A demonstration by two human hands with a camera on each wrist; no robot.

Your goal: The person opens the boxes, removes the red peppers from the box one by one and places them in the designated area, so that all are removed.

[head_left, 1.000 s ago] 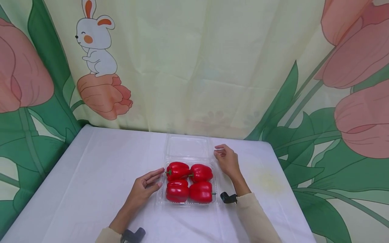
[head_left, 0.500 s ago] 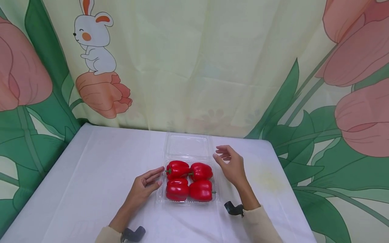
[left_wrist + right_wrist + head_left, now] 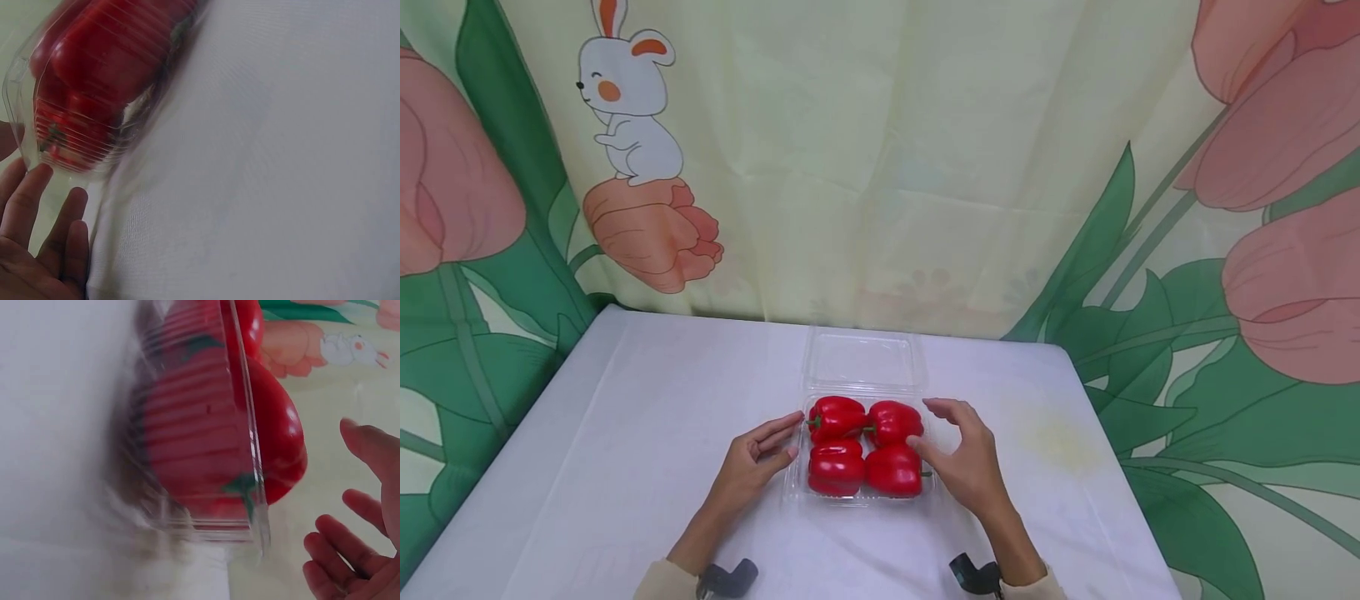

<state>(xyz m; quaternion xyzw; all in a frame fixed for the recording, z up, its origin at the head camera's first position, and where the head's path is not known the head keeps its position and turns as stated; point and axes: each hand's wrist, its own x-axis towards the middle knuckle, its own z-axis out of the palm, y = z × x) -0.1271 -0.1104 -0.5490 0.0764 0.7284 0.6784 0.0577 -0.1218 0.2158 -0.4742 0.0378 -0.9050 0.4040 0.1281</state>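
A clear plastic clamshell box [image 3: 861,502] sits on the table with its lid [image 3: 865,360] folded back. Several red bell peppers fill it in two rows, among them a front-right pepper [image 3: 893,472] and a back-right pepper [image 3: 895,423]. My left hand [image 3: 751,468] is at the box's left side, its fairly straight fingertips against the rim; the left wrist view shows the fingers [image 3: 28,200] beside the ribbed wall. My right hand [image 3: 967,467] hovers by the right side, thumb and fingers spread. In the right wrist view its fingers [image 3: 334,550] hold nothing and stand apart from the box.
A white cloth covers the table [image 3: 662,417]. Behind it hangs a curtain [image 3: 880,167] printed with tulips and a rabbit. The lid lies near the table's back edge.
My right hand shifted slightly right beside the lid, then came down towards the near right peppers, with thumb and fingers spreading. My left hand and the box have stayed in place.
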